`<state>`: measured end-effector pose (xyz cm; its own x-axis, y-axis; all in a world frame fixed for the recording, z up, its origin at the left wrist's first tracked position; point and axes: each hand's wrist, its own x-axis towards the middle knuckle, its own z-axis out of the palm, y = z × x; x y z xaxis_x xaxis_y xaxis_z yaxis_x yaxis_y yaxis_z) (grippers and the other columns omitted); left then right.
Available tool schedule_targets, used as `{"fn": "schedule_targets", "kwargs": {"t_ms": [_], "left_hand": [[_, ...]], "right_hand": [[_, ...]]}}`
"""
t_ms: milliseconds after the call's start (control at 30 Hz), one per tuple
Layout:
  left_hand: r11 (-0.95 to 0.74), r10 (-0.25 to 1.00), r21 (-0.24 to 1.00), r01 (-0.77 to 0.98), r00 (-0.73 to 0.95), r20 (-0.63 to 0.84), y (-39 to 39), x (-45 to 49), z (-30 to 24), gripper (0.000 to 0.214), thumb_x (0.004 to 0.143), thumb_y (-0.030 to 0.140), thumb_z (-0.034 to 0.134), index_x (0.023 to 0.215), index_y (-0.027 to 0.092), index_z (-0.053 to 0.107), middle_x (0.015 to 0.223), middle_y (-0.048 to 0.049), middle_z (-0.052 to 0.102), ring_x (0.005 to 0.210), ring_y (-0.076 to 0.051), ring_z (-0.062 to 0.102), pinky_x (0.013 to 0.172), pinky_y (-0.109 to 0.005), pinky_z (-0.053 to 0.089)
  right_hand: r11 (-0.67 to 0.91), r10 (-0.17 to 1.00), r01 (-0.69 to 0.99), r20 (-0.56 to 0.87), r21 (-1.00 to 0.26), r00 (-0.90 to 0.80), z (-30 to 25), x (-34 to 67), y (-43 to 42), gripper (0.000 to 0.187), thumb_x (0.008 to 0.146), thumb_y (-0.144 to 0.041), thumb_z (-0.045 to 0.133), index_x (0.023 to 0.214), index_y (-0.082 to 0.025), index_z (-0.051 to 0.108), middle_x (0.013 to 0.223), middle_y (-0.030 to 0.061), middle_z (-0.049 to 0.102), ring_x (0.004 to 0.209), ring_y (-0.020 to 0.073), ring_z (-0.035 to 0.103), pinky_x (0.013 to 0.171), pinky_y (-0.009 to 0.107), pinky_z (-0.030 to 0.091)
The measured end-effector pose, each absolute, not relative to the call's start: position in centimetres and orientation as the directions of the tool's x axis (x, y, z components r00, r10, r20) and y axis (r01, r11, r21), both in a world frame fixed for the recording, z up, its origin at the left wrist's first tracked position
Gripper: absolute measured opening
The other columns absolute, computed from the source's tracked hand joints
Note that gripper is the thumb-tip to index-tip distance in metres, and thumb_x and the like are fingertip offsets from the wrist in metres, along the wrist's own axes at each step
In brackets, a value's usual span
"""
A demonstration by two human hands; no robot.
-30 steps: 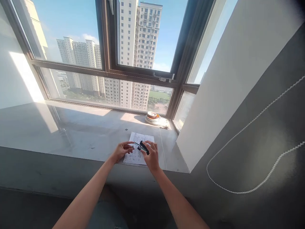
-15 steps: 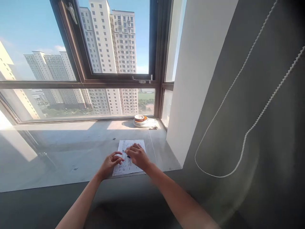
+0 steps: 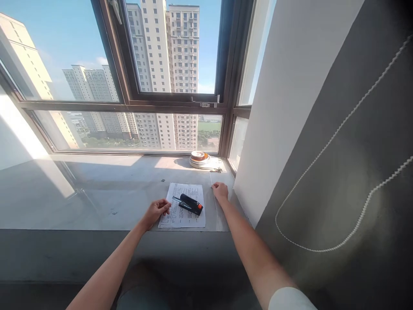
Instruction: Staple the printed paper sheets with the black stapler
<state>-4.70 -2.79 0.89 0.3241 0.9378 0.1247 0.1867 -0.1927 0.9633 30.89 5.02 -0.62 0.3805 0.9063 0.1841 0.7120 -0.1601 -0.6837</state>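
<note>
A printed sheet of paper lies on the grey window sill near its front edge. A black stapler with an orange end rests on the sheet, tilted, with its metal tray pulled out to the left. My left hand sits at the sheet's left edge with fingers curled together in a loose pinch; what they hold, if anything, is too small to make out. My right hand rests on the sill just right of the sheet, fingers curled into a loose fist, apart from the stapler.
A stack of flat round discs sits at the back right corner by the window frame. A white wall closes the sill on the right. A bead chain hangs on the grey wall. Small specks lie on the sill.
My right hand has let go of the stapler and moved right onto the bare sill. The stapler now lies on the paper. The view has shifted.
</note>
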Motion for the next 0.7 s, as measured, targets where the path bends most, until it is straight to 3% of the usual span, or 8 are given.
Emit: {"fn": "schedule_targets", "kwargs": {"t_ms": [167,333,400,467,700], "left_hand": [[-0.209,0.942,0.957,0.202,0.303,0.142,-3.1,-4.4,0.9,0.039,0.085,0.055,0.071,0.081,0.017,0.066,0.066,0.0000,0.065,0.059,-0.012,0.051,0.062,-0.025,0.042],[-0.270,0.963,0.914,0.303,0.098,0.252,-1.0,-4.9,0.4,0.037,0.095,0.053,0.054,0.086,0.019,0.065,0.076,-0.0037,0.068,0.066,-0.016,0.059,0.065,-0.029,0.047],[-0.279,0.946,0.821,0.498,-0.002,0.323,1.1,-5.2,0.2,0.029,0.097,0.041,0.049,0.088,0.019,0.065,0.086,-0.0068,0.070,0.077,-0.020,0.064,0.072,-0.031,0.051],[-0.236,0.911,0.648,0.724,-0.067,0.407,3.7,-5.5,0.0,0.020,0.093,0.025,0.047,0.092,0.019,0.066,0.100,-0.0107,0.071,0.090,-0.023,0.066,0.086,-0.035,0.053],[-0.168,0.918,0.523,0.836,-0.060,0.391,12.3,-5.8,-1.2,0.044,0.085,0.006,0.045,0.124,0.014,0.064,0.145,-0.0194,0.054,0.137,-0.032,0.050,0.112,-0.048,0.043]], "right_hand": [[-0.181,0.916,0.758,0.173,-0.627,0.362,-0.3,31.9,5.0,0.033,0.100,-0.030,0.048,0.121,-0.015,0.069,0.114,0.0147,0.071,0.108,0.0250,0.066,0.091,0.031,0.048],[-0.085,0.941,0.864,0.245,-0.497,0.234,-1.2,33.3,1.2,0.024,0.097,-0.022,0.053,0.116,-0.014,0.065,0.126,0.0180,0.062,0.116,0.0284,0.056,0.094,0.034,0.044],[-0.006,0.937,0.946,0.330,-0.325,0.119,-1.8,33.3,-0.2,0.024,0.101,-0.020,0.045,0.115,-0.015,0.064,0.125,0.0178,0.060,0.116,0.0296,0.052,0.091,0.036,0.042],[0.018,0.930,0.983,0.365,-0.185,0.052,-2.0,33.1,-0.9,0.026,0.103,-0.018,0.039,0.113,-0.015,0.063,0.120,0.0176,0.059,0.111,0.0295,0.052,0.087,0.036,0.041],[0.023,0.920,0.991,0.390,-0.128,0.029,-2.3,33.3,-0.2,0.020,0.102,-0.018,0.042,0.109,-0.016,0.061,0.112,0.0130,0.058,0.104,0.0259,0.051,0.083,0.033,0.038]]}}
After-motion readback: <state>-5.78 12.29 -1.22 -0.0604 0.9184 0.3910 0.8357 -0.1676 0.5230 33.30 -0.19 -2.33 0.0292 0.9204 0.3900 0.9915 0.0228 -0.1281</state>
